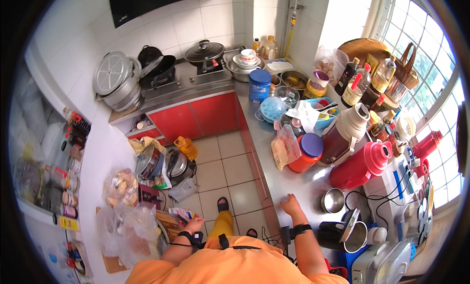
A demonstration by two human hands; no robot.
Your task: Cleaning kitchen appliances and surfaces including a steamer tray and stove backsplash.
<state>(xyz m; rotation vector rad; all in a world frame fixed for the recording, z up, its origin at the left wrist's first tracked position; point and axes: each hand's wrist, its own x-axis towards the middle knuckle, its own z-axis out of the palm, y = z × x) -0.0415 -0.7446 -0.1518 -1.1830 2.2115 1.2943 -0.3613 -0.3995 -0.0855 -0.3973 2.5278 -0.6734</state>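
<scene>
My right hand [290, 205] rests on the steel countertop [281, 181] near its front edge, with nothing in it. To its right on the counter are a small steel cup [333, 200] and a black kettle [332, 235] with its lid raised. Farther along stand a red thermos flask [361, 164], a brown and beige thermos flask [343, 135] and a red jar with a purple lid [306, 152]. My left hand [194, 224] hangs low at my left, its fingers curled, beside a colourful plastic packet [181, 213]. Whether it touches the packet is unclear.
Clear plastic bags [126, 229], a wooden board [169, 225], a rice cooker [179, 164] and a yellow oil jug [186, 147] crowd the left side. A gas stove [183, 76] carries a lidded pan [204, 53]. Sauce bottles [354, 87] line the window side. Cables [271, 241] lie near my feet.
</scene>
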